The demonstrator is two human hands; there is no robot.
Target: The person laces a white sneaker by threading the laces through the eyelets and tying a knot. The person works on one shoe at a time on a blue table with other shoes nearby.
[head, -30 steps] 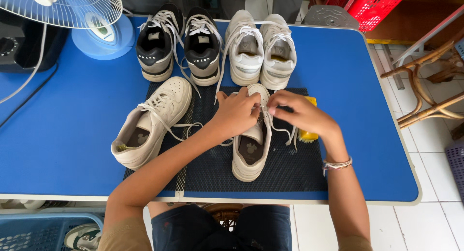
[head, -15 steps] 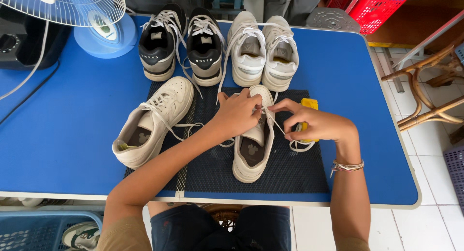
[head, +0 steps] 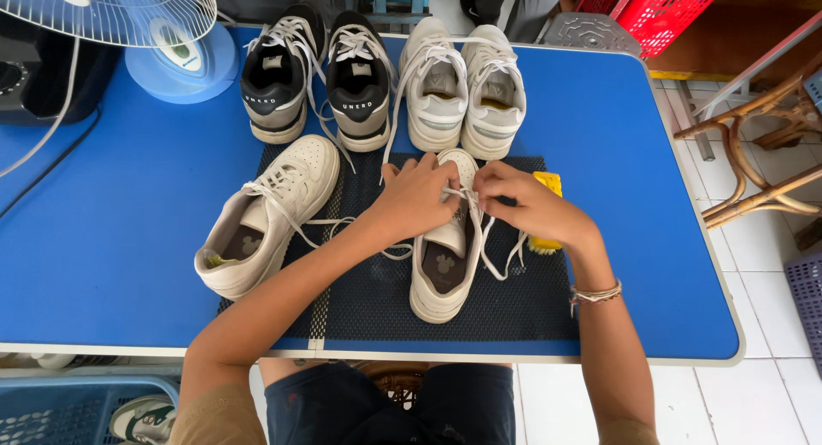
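Right hand now back at the cream sneaker's laces, both hands pinching them alongside left hand; lacing continuing.

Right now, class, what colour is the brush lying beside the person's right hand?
Yellow. The brush shows best, though partly hidden by the right hand, in the head view.

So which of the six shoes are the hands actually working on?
The cream sneaker at the middle of the dark mat; both the left hand and right hand grip its laces. The other five sit untouched.
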